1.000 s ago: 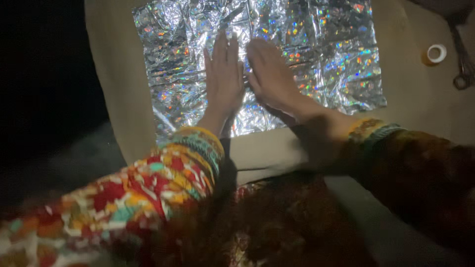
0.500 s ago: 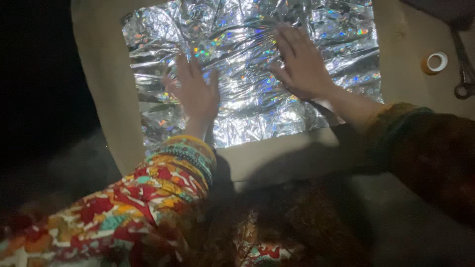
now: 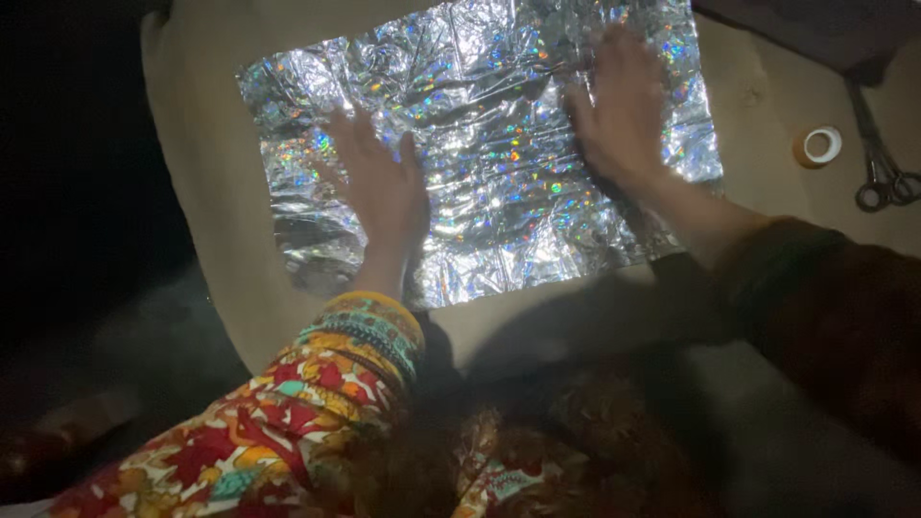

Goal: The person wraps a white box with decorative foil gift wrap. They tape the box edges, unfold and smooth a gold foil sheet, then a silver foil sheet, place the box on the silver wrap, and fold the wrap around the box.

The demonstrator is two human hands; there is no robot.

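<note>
Darkness surrounds a tan board; on it lies a crinkled holographic foil sheet, spread flat. Left hand presses at eight o'clock on the sheet, right hand at two o'clock, both open-palmed, grasping nothing; a tape roll and scissors sit at three o'clock. Hard sideways pressure could likely tear or re-crease the thin foil.

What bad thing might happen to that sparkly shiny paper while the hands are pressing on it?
The crinkled holographic foil sheet looks thin, so the left hand and right hand, both flat on it, might tear or crease it. Its near edge lies close to the beige board's edge and may slip off.
</note>
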